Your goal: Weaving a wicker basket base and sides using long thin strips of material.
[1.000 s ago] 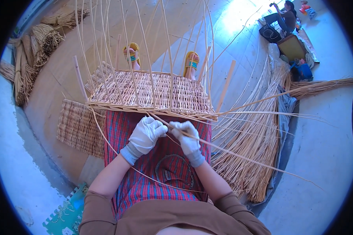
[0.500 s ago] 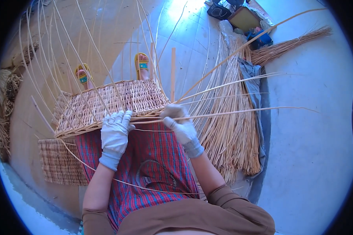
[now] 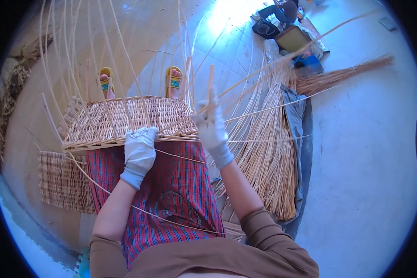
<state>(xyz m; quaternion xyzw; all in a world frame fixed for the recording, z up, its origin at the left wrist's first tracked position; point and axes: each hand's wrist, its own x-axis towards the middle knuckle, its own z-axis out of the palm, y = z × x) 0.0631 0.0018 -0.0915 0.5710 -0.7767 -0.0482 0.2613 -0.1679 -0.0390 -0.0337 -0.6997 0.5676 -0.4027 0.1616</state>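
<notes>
A half-woven wicker basket lies across my lap on red striped cloth, with long bare rods rising from its edges. My left hand, in a white glove, is closed over the basket's near edge and grips it. At the right corner, my gloved right hand is raised among the rods. Its fingers point away from me, smeared by motion. A blurred rod crosses by that hand; whether the fingers hold it cannot be told. Other pale rods stretch out to the right from the corner.
A large bundle of pale rods lies to the right on grey cloth. Beyond it are a darker bundle and a blue container. A woven panel is at the left. Feet in yellow sandals show beyond the basket.
My right hand has turned upward, and its fingers now point away from me. My left fingers have curled over the basket's edge. A rod by the right hand has swung and blurred.
</notes>
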